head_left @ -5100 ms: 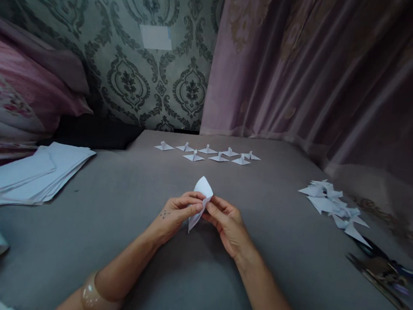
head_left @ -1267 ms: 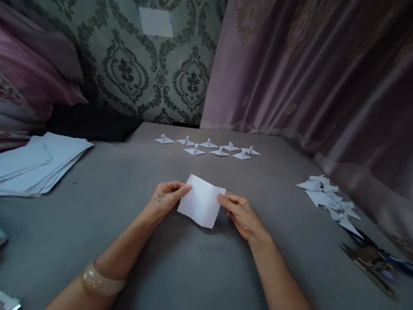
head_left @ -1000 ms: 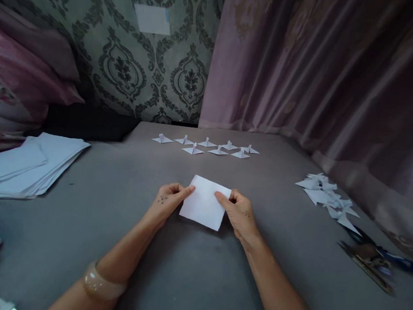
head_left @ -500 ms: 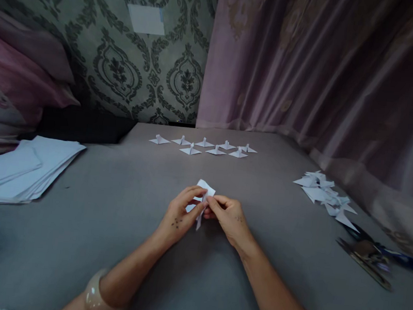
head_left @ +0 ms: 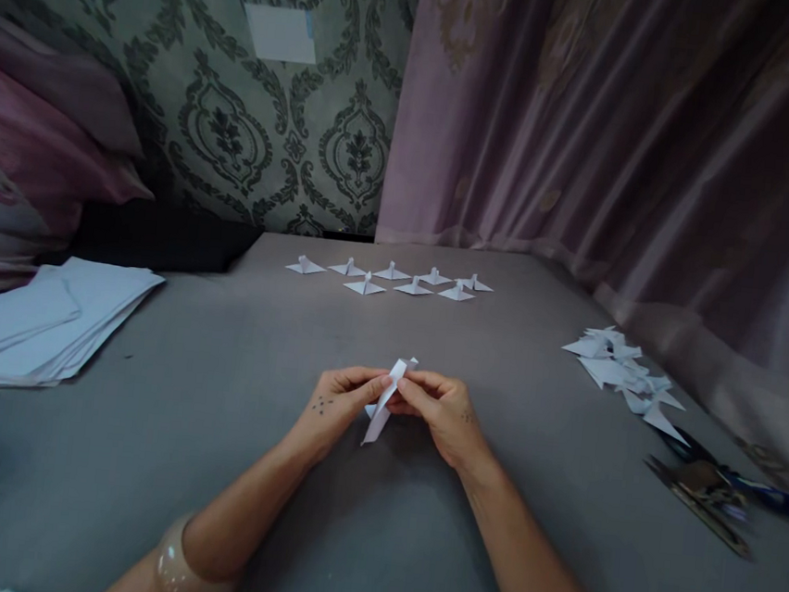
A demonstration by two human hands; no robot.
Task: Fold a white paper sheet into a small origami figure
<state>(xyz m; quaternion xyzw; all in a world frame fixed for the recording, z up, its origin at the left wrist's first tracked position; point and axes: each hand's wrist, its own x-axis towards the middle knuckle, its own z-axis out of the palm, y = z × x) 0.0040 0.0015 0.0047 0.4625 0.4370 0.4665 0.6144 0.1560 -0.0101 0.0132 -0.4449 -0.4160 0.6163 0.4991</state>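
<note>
Both hands meet over the middle of the grey surface (head_left: 358, 525). My left hand (head_left: 335, 404) and my right hand (head_left: 443, 414) pinch a small white paper (head_left: 386, 398) between their fingertips. The paper is folded into a narrow strip seen almost edge-on, and it slants from upper right down to lower left. A pale bangle (head_left: 183, 573) sits on my left wrist.
Several small folded paper shapes (head_left: 389, 277) stand in two rows at the back. A stack of white sheets (head_left: 43, 318) lies at the left. Paper offcuts (head_left: 628, 374) and scissors (head_left: 725, 486) lie at the right. A curtain and a patterned wall close the far side.
About a second ago the paper was held open and flat between both hands. It has since been folded together, and the hands have come close with the fold pinched between them.
</note>
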